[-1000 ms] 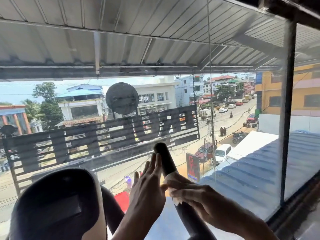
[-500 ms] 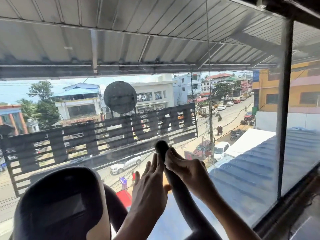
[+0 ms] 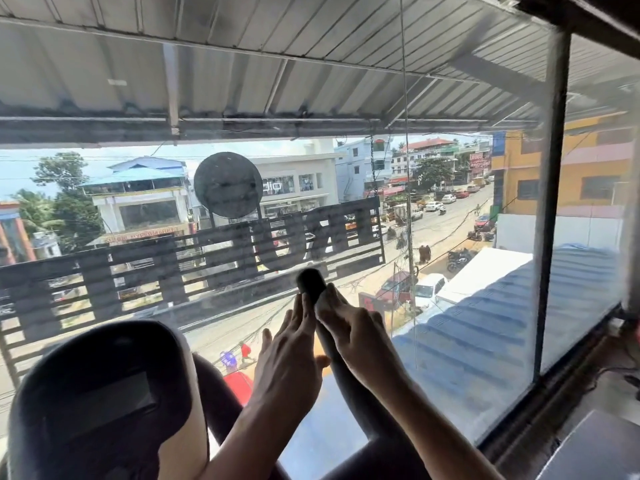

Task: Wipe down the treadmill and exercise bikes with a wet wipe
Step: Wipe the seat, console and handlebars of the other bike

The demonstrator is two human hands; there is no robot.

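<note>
A black handlebar (image 3: 310, 280) of an exercise machine rises at the centre, its rounded tip showing above my hands. My right hand (image 3: 356, 332) wraps round the bar just under the tip, pressing a pale wet wipe (image 3: 322, 304) against it; only a sliver of the wipe shows. My left hand (image 3: 289, 358) lies flat against the bar's left side with straight fingers pointing up. The machine's console (image 3: 104, 400), black with a white rim and a dark screen, fills the lower left.
A large glass window (image 3: 467, 271) stands close in front, with a dark frame post (image 3: 554, 202) at the right and a sill (image 3: 588, 393) below. A street, buildings and a slatted black sign lie outside. A second dark bar (image 3: 214, 389) curves behind the console.
My right hand has slid up the handlebar with the wipe, from the middle of the bar to just below its tip. My left hand has stayed flat against the bar.
</note>
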